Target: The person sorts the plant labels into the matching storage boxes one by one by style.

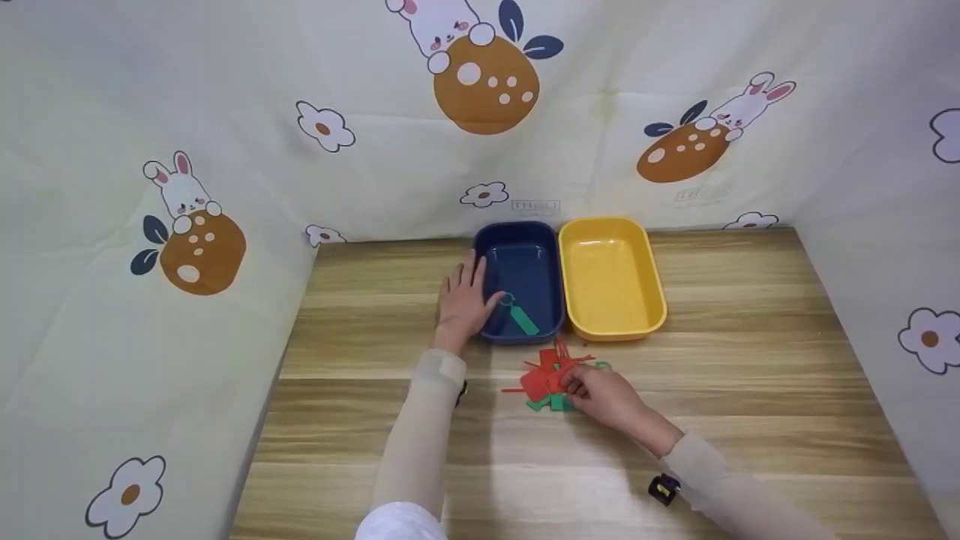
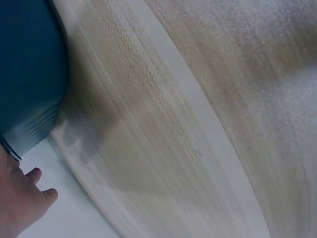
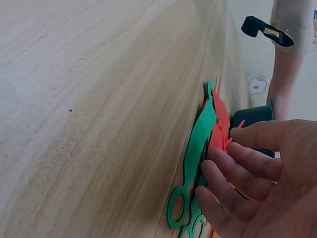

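Observation:
In the head view, my left hand (image 1: pixel 463 304) lies with straight fingers along the left rim of the blue tray (image 1: pixel 517 234), its thumb reaching over the edge. A green plastic tag with a ring end (image 1: pixel 524 320) lies inside that tray. My right hand (image 1: pixel 609 397) is at a loose pile of red and green plastic tags in front of the trays. Its curled fingers and thumb pinch a red tag (image 1: pixel 564 376) at the pile. Up close in the right wrist view, green tags (image 3: pixel 199 141) with ring ends lie beside the fingertips.
A yellow tray (image 1: pixel 611 330) stands right against the blue one, to its right. Both are on a wood-grain table (image 1: pixel 360 337). Pale cloth with rabbit prints (image 1: pixel 390 165) hangs behind and at both sides. Dark devices (image 1: pixel 664 489) are strapped at the wrists.

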`<action>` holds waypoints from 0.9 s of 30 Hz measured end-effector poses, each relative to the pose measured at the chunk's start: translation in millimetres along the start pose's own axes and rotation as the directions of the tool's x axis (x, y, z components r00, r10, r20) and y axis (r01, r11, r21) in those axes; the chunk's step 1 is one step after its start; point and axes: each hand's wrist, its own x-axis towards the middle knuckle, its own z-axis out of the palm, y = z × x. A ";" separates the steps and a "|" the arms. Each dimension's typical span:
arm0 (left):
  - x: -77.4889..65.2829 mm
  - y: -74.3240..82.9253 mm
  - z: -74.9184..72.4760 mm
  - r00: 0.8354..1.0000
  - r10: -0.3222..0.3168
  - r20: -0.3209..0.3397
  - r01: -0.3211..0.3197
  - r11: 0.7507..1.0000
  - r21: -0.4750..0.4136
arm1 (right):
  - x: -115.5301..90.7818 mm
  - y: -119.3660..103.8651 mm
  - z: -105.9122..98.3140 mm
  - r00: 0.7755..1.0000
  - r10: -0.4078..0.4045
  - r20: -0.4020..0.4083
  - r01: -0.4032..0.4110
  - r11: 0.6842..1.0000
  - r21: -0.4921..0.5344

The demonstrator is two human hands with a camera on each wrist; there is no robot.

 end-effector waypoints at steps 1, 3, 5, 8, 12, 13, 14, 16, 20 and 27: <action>-0.3 0.0 0.1 1.000 -0.001 0.000 0.001 1.000 0.004 | -0.8 -0.9 1.2 1.000 -0.012 -0.011 0.011 0.999 -0.033; -0.3 -0.1 0.4 1.000 0.000 -0.008 0.000 1.000 -0.007 | -2.0 -2.3 3.5 0.999 -0.042 -0.035 0.038 0.995 -0.096; -0.5 0.1 0.5 1.000 0.001 -0.011 -0.001 1.000 -0.013 | -3.2 -3.0 5.7 0.996 -0.073 -0.052 0.064 0.985 -0.162; -0.6 0.3 0.2 1.000 0.000 -0.009 0.000 1.000 -0.014 | -4.7 -3.5 9.3 0.990 -0.122 -0.072 0.100 0.961 -0.256; -0.7 0.7 -0.5 1.000 -0.002 -0.005 0.002 1.000 -0.012 | -6.4 -2.7 14.1 0.982 -0.166 -0.087 0.125 0.927 -0.353; -0.5 0.7 -0.6 1.000 0.000 -0.007 0.000 1.000 -0.013 | -6.6 -2.3 15.2 0.981 -0.173 -0.091 0.129 0.922 -0.364; -0.3 0.6 -0.6 1.000 0.001 -0.010 -0.001 1.000 -0.013 | -6.8 -2.0 16.2 0.979 -0.178 -0.094 0.130 0.917 -0.377; 0.0 0.4 -0.3 1.000 0.003 -0.014 -0.004 1.000 -0.013 | -6.9 -1.1 18.1 0.978 -0.186 -0.099 0.131 0.904 -0.407; 0.4 0.0 0.3 1.000 0.006 -0.013 -0.006 1.000 0.006 | -7.0 -0.1 20.4 0.972 -0.207 -0.108 0.140 0.886 -0.442; 0.6 -0.6 1.3 1.000 0.011 -0.012 -0.011 1.000 0.001 | -7.6 0.2 22.5 0.966 -0.229 -0.119 0.149 0.871 -0.468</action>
